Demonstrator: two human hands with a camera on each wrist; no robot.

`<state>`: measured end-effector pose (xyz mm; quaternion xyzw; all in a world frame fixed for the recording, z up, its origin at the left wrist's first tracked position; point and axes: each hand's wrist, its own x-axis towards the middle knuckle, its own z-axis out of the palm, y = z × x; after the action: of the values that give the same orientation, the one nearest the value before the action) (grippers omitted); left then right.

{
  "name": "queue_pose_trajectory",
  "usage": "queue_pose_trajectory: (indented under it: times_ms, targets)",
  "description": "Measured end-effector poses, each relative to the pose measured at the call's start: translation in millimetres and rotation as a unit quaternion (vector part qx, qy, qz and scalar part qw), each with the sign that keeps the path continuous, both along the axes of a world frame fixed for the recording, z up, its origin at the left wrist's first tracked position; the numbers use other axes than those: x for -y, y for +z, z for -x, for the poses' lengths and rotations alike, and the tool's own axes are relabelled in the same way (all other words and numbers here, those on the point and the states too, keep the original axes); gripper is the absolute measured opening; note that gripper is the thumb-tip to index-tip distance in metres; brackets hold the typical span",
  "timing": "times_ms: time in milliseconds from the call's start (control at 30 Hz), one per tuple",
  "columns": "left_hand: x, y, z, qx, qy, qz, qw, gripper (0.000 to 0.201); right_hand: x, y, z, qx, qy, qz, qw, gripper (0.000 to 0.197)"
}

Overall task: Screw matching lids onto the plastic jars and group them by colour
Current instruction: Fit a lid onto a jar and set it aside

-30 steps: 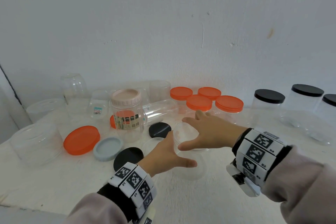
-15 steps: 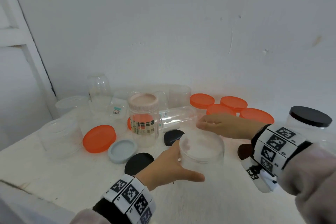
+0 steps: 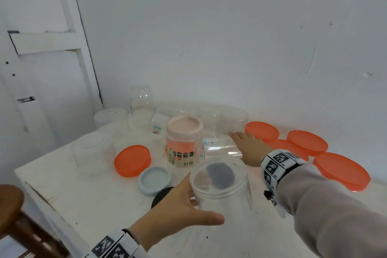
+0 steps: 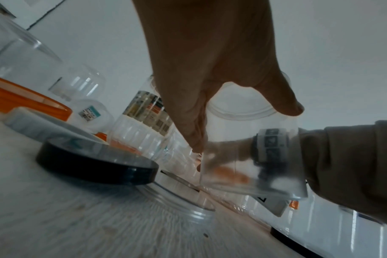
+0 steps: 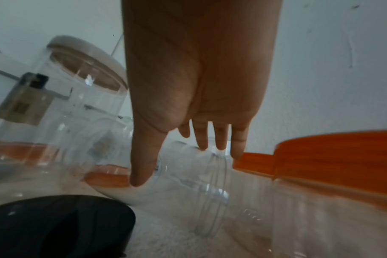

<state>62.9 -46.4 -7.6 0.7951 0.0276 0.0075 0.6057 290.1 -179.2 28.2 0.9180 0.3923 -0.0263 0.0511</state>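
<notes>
My left hand (image 3: 188, 199) grips an upside-down clear jar (image 3: 219, 186) by its side, thumb in front and fingers behind, and holds it off the white table (image 3: 83, 195). The left wrist view shows this hand (image 4: 236, 113) round the same jar (image 4: 250, 157). My right hand (image 3: 245, 142) reaches with straight fingers over a clear jar lying on its side (image 3: 222, 148). In the right wrist view its thumb tip and fingertips (image 5: 201, 144) are at that lying jar (image 5: 188, 183). Loose lids lie near the front left: orange (image 3: 133, 160), grey-blue (image 3: 155, 180), black (image 3: 160, 197).
A pink-lidded labelled jar (image 3: 184, 140) stands left of the lying jar. Several orange-lidded jars (image 3: 305, 142) crowd the right. Several clear lidless jars (image 3: 94, 153) stand at the left and back by the wall. A brown wooden chair (image 3: 12, 216) is off the table's left edge.
My left hand has lifted the clear jar up and nearer. My right hand has left that jar and reached further back over the lying jar. The view has swung left.
</notes>
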Motion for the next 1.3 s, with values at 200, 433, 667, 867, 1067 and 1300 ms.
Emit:
queue_pose_trajectory:
  times_ms: [200,433,667,867,1067,1300]
  targets:
    - [-5,1,4,0.038,0.037,0.033,0.998,0.087,-16,-11,-9,0.049,-0.012,0.039,0.998,0.104]
    - [-6,2,-3,0.030,0.077,0.015,0.996,0.091,-4,2,-8,0.102,0.000,0.021,0.995,0.092]
    - [13,21,-33,0.056,0.062,-0.072,0.994,0.076,25,41,3,0.143,-0.031,-0.099,0.984,0.093]
    - [30,30,-82,0.065,0.101,-0.128,0.984,0.060,66,76,18,0.113,-0.125,-0.243,0.955,0.088]
    - [47,39,-135,0.057,0.139,-0.171,0.974,0.078,109,85,39,-0.031,-0.203,-0.352,0.913,0.089]
    - [49,24,-171,0.028,0.232,-0.145,0.961,0.087,145,78,65,-0.104,-0.233,-0.320,0.912,0.078]
